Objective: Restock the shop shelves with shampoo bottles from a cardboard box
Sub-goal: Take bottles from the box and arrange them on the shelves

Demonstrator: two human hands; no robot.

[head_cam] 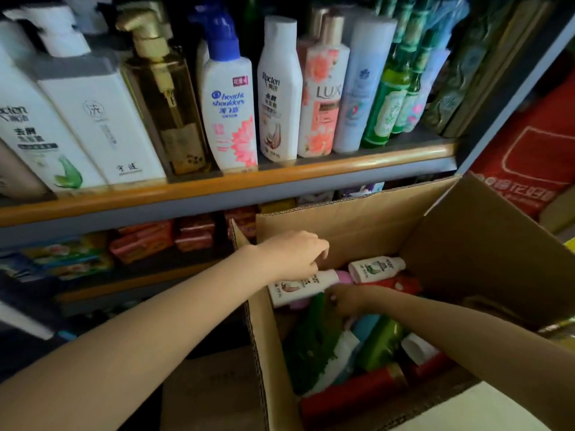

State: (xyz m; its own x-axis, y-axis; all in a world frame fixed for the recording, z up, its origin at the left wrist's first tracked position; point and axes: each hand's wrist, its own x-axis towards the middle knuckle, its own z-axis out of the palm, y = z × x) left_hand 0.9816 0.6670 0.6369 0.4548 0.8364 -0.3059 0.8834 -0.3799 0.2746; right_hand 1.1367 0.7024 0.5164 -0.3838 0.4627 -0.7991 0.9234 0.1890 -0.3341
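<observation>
You are reaching both arms into the open cardboard box (342, 219), with your left hand (292, 256) curling its fingers down over a white shampoo bottle (300, 286) that is lying on its side at the top of the pile, near the box's far left corner. Your right hand (348, 301) is coming in from the other side, sitting in shadow just beside that bottle's pink cap (343, 276) (whether it is gripping anything cannot be told from this angle). A second white bottle (376, 269) is lying just behind, close to the box's far wall, while green bottles (314, 340) and a red bottle (348, 396) are crowding the nearer part of the box. Above, the upper shelf (217, 189) is carrying an upright row of stock, among it a Head & Shoulders bottle (228, 110) and a Lux bottle (323, 101), with one white bottle standing between them. Soap packs (143, 241) are sitting on the lower shelf (130, 283), left of the box.
</observation>
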